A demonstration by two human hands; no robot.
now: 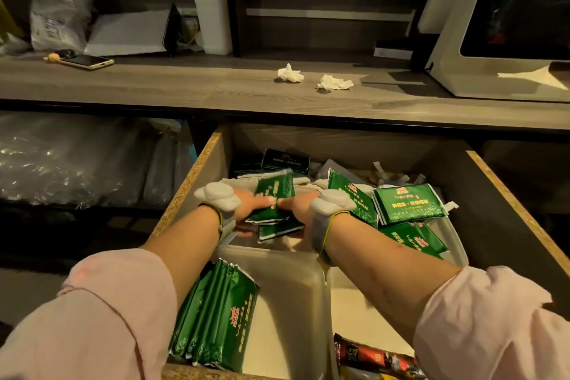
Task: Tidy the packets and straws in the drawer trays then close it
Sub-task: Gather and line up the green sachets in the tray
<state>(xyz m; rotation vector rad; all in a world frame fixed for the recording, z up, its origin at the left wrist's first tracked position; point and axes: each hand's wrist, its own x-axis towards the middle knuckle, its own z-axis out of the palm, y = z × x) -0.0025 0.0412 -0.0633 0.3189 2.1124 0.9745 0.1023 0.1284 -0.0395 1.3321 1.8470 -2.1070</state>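
Fingers (263, 200) of the left hand (249, 207) and right hand (300, 208) curl round a small stack of green packets (274, 194), pinching it from both sides, probably to square its edges before filing. Nearer than the fingers and to their left, filed packets (216, 318) stand on edge in a white tray (296, 259). Right of the fingers, loose packets (407, 203) lie jumbled, with what look like paper-wrapped straws (391, 174) beyond. The drawer (197, 176) stands open. Beyond the fingers, a dim wood-grain bench (185, 86) carries a phone (88, 61) and crumpled tissues (290, 73).
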